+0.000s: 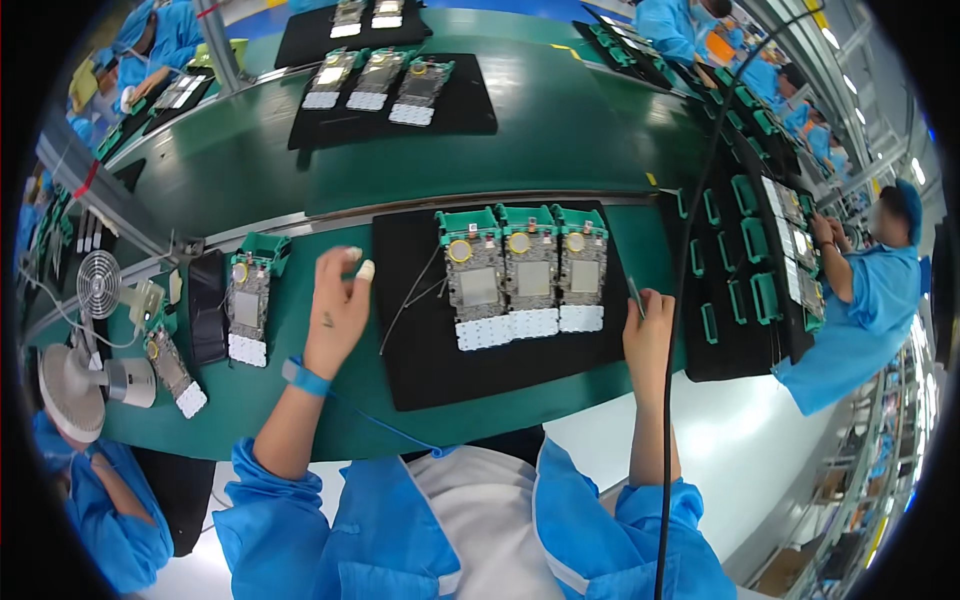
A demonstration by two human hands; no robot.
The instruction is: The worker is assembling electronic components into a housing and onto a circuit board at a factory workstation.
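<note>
Head view: left hand (337, 312) loosely open, fingers bent, right hand (650, 328) pinching a slim grey stick-like tool (636, 298), and between them three grey rectangular circuit boards (531, 284) with white lower ends and green plastic top clips, side by side on a black rectangular mat (425, 372).

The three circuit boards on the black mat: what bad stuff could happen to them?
The thin tool in the right hand might scratch the rightmost circuit board if it slips. The blue cord from the wristband could snag and jerk the left hand toward the leftmost circuit board.
</note>
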